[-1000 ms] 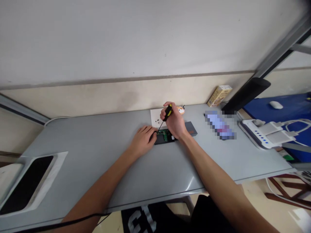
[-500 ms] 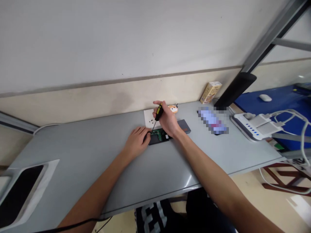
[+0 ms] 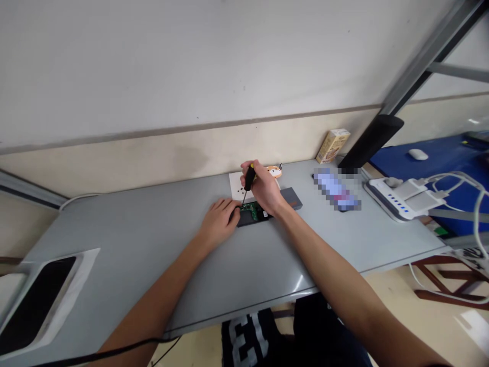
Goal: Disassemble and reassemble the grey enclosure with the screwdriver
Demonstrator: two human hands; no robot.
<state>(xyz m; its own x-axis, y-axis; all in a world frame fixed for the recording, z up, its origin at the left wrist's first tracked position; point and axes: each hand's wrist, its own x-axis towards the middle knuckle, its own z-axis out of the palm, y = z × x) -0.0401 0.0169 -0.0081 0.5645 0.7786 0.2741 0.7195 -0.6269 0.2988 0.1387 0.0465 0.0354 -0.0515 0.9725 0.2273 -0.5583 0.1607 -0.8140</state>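
Observation:
A small dark device with an exposed green circuit board [image 3: 254, 213] lies near the back of the grey table [image 3: 153, 244]. My right hand [image 3: 265, 191] is closed around a black and yellow screwdriver [image 3: 249, 178], its tip down on the board's left end. My left hand [image 3: 218, 220] rests on the table with its fingers against the device's left edge, pressing on it. A white sheet [image 3: 237, 184] with a few small dark screws lies just behind the board. A grey cover with an orange mark [image 3: 292, 199] sits to the right of my right hand.
A small cardboard box [image 3: 332, 145] and a dark slanted object [image 3: 369, 140] stand at the back right. A white power strip with plugs and cables [image 3: 401, 201] lies at the right. A dark screen in a white sleeve [image 3: 36, 300] lies at the front left corner.
The view has shifted slightly. The screwdriver stands a little more upright on the board. My left hand stays against the device.

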